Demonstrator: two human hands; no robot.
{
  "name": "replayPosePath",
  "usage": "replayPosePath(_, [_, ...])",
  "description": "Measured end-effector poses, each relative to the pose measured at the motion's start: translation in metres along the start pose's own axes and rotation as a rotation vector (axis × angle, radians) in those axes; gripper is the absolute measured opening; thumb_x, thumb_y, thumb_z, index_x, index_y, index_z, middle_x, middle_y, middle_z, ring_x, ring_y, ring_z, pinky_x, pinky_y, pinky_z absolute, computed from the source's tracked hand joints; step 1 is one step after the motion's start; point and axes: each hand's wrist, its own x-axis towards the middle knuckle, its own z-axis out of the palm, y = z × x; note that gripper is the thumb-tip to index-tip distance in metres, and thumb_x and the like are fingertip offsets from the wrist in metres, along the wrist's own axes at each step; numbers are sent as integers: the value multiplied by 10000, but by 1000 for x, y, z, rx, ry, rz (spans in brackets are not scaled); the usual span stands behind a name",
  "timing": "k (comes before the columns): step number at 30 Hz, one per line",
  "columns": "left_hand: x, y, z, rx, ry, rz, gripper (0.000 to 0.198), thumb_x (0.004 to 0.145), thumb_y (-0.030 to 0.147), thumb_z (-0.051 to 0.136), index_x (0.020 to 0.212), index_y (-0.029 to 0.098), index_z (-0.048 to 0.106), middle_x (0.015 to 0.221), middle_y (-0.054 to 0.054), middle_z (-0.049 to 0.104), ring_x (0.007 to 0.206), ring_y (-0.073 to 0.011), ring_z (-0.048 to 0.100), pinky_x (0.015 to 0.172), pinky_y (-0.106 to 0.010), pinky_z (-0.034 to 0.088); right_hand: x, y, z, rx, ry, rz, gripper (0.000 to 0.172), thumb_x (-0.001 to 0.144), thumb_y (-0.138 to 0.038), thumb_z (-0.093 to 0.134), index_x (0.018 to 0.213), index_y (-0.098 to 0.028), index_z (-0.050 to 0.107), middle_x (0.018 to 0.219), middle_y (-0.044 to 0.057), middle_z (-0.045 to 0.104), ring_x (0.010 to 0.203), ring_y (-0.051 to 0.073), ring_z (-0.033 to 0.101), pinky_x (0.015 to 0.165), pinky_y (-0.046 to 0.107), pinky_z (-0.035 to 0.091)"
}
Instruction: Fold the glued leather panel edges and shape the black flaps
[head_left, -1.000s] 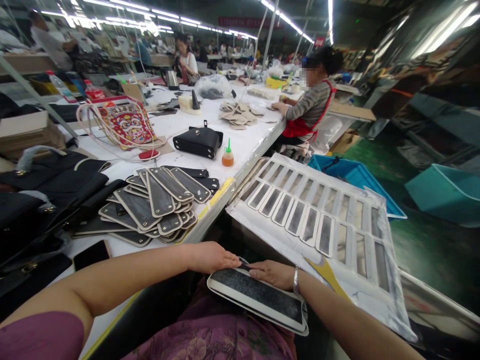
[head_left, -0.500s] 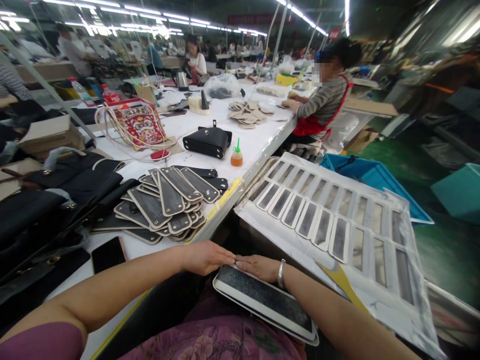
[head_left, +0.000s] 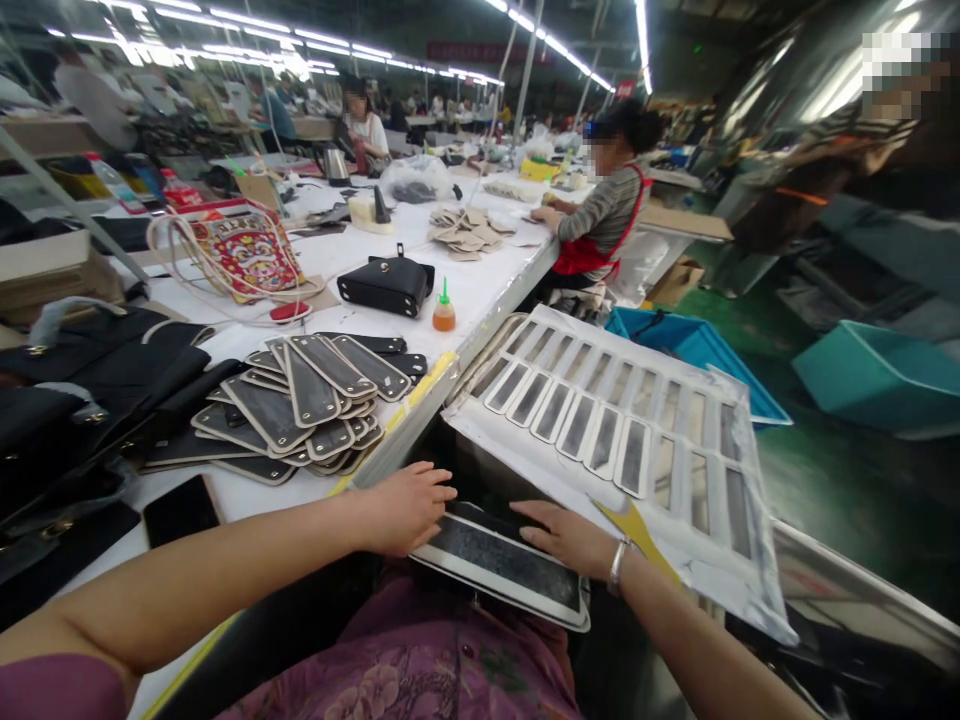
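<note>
A flat oblong panel (head_left: 502, 565), dark in the middle with a pale border, lies across my lap on at least one more like it. My left hand (head_left: 401, 505) rests on its left end with fingers curled over the edge. My right hand (head_left: 570, 537), a bracelet at the wrist, lies flat on its upper right edge with fingers stretched out. A heap of several similar dark panels (head_left: 300, 405) sits on the white table (head_left: 487, 290) to my left.
A tilted white board (head_left: 675, 520) with rows of the same panels stands to my right. A black phone (head_left: 180, 510), black bags (head_left: 90, 370), a small black purse (head_left: 386, 283) and an orange glue bottle (head_left: 444, 310) are on the table. A seated person in a red apron (head_left: 600, 225) works farther along. Blue bins (head_left: 697, 350) stand on the floor.
My hands have moved apart along the panel, the left to its left end, the right toward its right edge. The view has shifted slightly.
</note>
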Motion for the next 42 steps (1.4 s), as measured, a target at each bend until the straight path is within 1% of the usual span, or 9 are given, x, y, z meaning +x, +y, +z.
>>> replayPosePath(4, [21, 50, 11, -257, 73, 95, 386, 798, 293, 601, 1158, 177, 525, 1219, -54, 539, 1113, -210, 481, 978, -312, 365, -67, 4, 43, -61, 531, -9, 404, 888, -364, 435, 1252, -197, 490, 1283, 89, 472, 1200, 216, 409, 1043, 414, 318])
replayPosePath(11, [53, 109, 55, -293, 152, -17, 102, 820, 266, 585, 867, 175, 579, 884, -27, 613, 883, -196, 545, 799, -313, 417, -106, 19, 124, -102, 919, -40, 153, 864, -260, 513, 964, -206, 615, 1254, 102, 443, 1157, 237, 426, 962, 428, 399])
replayPosePath(18, [57, 120, 66, -217, 241, -162, 158, 882, 226, 457, 831, 148, 584, 846, -65, 594, 880, -199, 522, 803, -331, 408, -97, 13, 125, -114, 977, -61, 155, 854, -224, 495, 761, -199, 616, 1265, 90, 423, 1182, 252, 393, 977, 452, 361])
replayPosePath(25, [69, 130, 64, -72, 178, -231, 102, 826, 187, 460, 772, 167, 544, 875, -55, 559, 867, -242, 487, 729, -390, 415, -85, -4, 125, -161, 1018, 134, 140, 816, -205, 468, 684, -180, 507, 1319, 123, 377, 1251, 272, 311, 1013, 478, 313])
replayPosePath(27, [75, 131, 62, -47, 153, -252, 64, 800, 198, 488, 785, 172, 545, 914, -58, 549, 876, -254, 482, 718, -402, 418, -81, -7, 126, -177, 1059, 196, 61, 806, -196, 470, 792, -161, 518, 1338, 165, 350, 1248, 281, 322, 986, 480, 348])
replayPosePath(29, [81, 130, 61, -48, 140, -277, 66, 778, 207, 518, 831, 175, 541, 940, -63, 540, 889, -261, 481, 723, -407, 423, -81, -8, 129, -288, 1113, 200, 200, 817, -176, 462, 1003, -140, 524, 1379, 169, 309, 1269, 288, 300, 998, 501, 324])
replayPosePath(32, [83, 125, 58, -91, 170, -350, 223, 766, 219, 554, 978, 170, 507, 984, -76, 529, 896, -254, 489, 741, -397, 426, -88, -8, 137, -603, 1025, -7, 405, 848, -110, 385, 1239, -194, 452, 1371, 87, 380, 1302, 262, 257, 1074, 518, 161])
replayPosePath(36, [57, 104, 50, -123, 264, -349, 203, 798, 289, 586, 954, 179, 517, 969, -55, 539, 904, -231, 484, 774, -368, 405, -97, -2, 146, -829, 846, -143, 501, 836, -88, 330, 1333, -134, 375, 1334, 90, 440, 1302, 266, 261, 1101, 492, 64])
replayPosePath(42, [0, 77, 51, -190, 318, -223, 181, 884, 308, 493, 782, 179, 567, 883, -5, 567, 873, -165, 481, 789, -288, 375, -82, -3, 158, -914, 936, -150, 466, 850, -99, 274, 1294, -43, 402, 1321, 168, 434, 1271, 267, 325, 1093, 445, 172])
